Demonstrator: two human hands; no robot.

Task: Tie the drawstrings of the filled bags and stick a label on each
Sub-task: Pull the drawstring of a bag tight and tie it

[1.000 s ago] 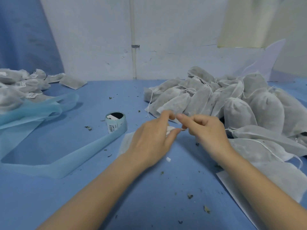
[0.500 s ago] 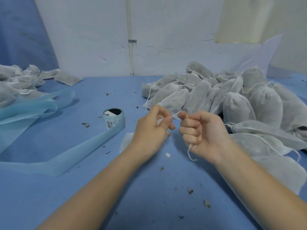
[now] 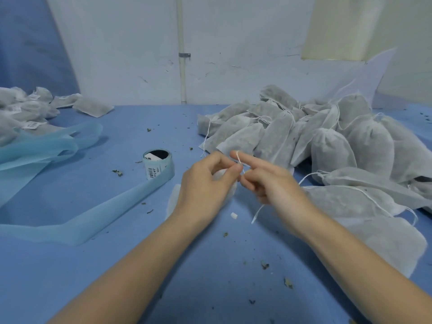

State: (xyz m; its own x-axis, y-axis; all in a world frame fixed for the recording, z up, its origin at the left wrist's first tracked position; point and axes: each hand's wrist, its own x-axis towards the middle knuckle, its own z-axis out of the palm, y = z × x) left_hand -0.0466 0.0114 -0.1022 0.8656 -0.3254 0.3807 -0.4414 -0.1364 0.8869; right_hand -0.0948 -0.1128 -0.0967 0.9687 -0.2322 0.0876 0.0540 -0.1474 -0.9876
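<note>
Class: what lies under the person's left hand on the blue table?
Under the left hand a white bag lies; only its edges show. Its contents and mouth are covered.

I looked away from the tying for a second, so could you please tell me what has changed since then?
The right hand has uncurled from a fist; its forefinger now points out with the drawstring looped round it. The left hand still pinches the string. The label roll and bag pile stayed put.

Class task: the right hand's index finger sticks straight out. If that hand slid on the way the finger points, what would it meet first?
Probably the left hand: the right hand points its string-wrapped index finger up-left, just past the left fingertips. Depth is unclear.
</note>
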